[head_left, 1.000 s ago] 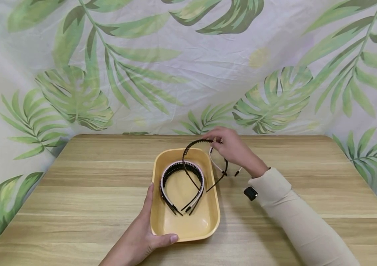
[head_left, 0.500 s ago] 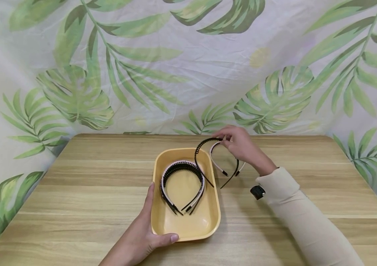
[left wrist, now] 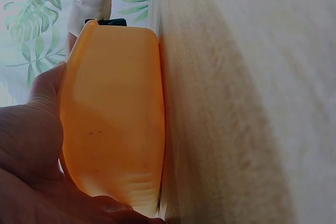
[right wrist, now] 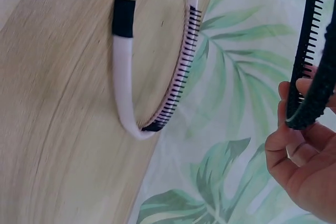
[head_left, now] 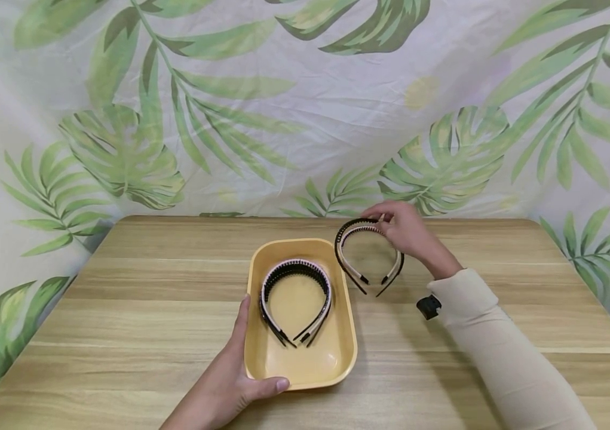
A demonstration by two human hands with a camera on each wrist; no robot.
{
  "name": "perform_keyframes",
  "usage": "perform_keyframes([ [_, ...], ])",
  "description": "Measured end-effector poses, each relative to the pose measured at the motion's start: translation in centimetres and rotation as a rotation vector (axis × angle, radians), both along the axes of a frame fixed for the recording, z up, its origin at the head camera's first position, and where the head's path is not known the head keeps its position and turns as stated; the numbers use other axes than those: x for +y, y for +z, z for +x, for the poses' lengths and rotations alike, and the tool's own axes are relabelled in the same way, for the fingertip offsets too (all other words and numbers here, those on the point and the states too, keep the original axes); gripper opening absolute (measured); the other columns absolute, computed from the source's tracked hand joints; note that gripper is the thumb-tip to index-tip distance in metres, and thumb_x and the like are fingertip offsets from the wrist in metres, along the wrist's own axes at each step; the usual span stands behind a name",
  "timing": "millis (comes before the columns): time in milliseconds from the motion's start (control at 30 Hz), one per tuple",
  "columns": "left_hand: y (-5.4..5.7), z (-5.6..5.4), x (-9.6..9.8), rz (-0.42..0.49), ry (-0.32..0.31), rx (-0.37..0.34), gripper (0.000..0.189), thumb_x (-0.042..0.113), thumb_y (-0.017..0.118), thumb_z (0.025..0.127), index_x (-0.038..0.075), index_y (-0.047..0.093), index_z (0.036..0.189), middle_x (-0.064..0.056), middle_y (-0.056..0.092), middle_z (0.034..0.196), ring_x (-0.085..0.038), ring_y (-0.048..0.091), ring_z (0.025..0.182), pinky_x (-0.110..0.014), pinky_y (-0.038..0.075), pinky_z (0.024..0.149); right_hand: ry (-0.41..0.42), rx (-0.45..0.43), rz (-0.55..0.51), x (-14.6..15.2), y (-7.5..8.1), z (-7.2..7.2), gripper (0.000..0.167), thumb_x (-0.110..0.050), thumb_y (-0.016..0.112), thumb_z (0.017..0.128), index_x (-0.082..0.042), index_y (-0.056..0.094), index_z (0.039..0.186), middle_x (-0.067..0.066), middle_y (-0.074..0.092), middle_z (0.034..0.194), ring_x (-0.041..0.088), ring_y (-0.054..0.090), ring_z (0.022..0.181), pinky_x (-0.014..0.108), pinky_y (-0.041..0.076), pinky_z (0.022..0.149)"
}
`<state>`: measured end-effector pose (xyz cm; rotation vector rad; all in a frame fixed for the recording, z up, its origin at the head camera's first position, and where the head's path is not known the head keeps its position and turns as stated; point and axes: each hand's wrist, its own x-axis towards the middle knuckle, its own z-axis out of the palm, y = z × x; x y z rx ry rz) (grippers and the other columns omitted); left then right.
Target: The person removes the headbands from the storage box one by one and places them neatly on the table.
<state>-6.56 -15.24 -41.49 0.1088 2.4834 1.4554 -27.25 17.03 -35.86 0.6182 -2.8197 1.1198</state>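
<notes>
My left hand (head_left: 229,370) rests at the near left corner of a yellow plastic bin (head_left: 343,358). Its fingers lie straight along the left wall, and the thumb stretches over the near rim. Inside the bin, several black and pale headbands (head_left: 295,270) are nested together. Beyond the bin's right side, my right hand (head_left: 405,230) pinches a black toothed headband (right wrist: 305,30) by its top, prongs towards me. A pale pink headband (right wrist: 123,72) with black tips and inner comb teeth is on the table; in the head view the black one nearly frames it.
The wood-grain table (head_left: 149,322) reaches back to a leaf-print cloth (head_left: 240,107). A small black device (head_left: 429,307) sits at the right wrist, below the beige sleeve (head_left: 503,352).
My right hand has moved right with the black headband, carrying it from over the bin to the pale headband beside it. The left hand and the bin have stayed still.
</notes>
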Motion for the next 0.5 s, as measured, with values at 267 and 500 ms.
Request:
perform_keyframes([
  [267,0.1,0.0,0.0,0.001,-0.001,-0.006,0.148,0.044,0.096,0.071,0.023,-0.015,0.168,-0.010,0.004,0.178,-0.032,0.027,0.157,-0.036,0.025,0.124,-0.034,-0.005,0.014,1.4,-0.3,-0.5,0.039,0.012,0.052,0.094,-0.002,0.078,0.119,0.023,0.073,0.121,0.032,0.063,0.090,0.033,0.044,0.069],
  [500,-0.1,0.0,-0.1,0.009,-0.004,0.008,0.148,0.044,0.096,0.071,0.023,-0.014,0.168,-0.010,0.005,0.177,-0.031,0.029,0.156,-0.025,0.026,0.121,-0.063,-0.006,0.027,2.9,-0.5,-0.9,0.038,0.012,0.053,0.095,-0.001,0.078,0.119,0.024,0.072,0.120,0.034,0.063,0.098,0.038,0.047,0.080],
])
